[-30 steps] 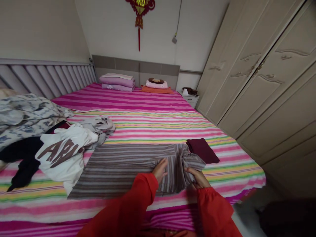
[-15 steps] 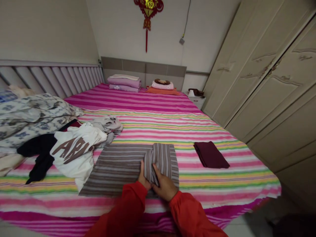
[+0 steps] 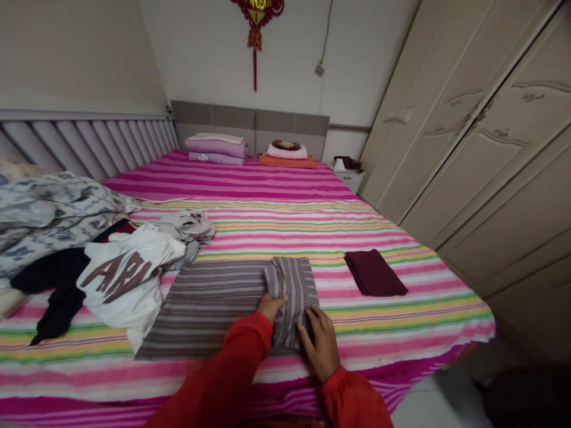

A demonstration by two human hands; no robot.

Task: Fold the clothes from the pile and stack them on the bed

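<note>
A grey-brown striped garment (image 3: pixel 214 309) lies flat on the bed in front of me, with a strip at its right end folded over on itself. At the left edge of this folded strip my left hand (image 3: pixel 271 307) is closed on the fabric, its thumb pointing right across the fold. My right hand (image 3: pixel 322 345) rests on the strip's right side, fingers apart and extended. A folded maroon cloth (image 3: pixel 375 273) lies to the right of the garment, apart from both hands.
A white printed T-shirt (image 3: pixel 127 273), a black garment (image 3: pixel 57 285), a crumpled grey garment (image 3: pixel 190 229) and a floral cloth (image 3: pixel 66 208) pile up on the left. Folded lilac bedding (image 3: pixel 217 148) sits by the headboard (image 3: pixel 232 119). A wardrobe (image 3: pixel 464 148) stands at right.
My hands have moved apart, the right one shifting right and opening onto the fabric. The folded strip now lies flatter. The view has turned slightly to the right.
</note>
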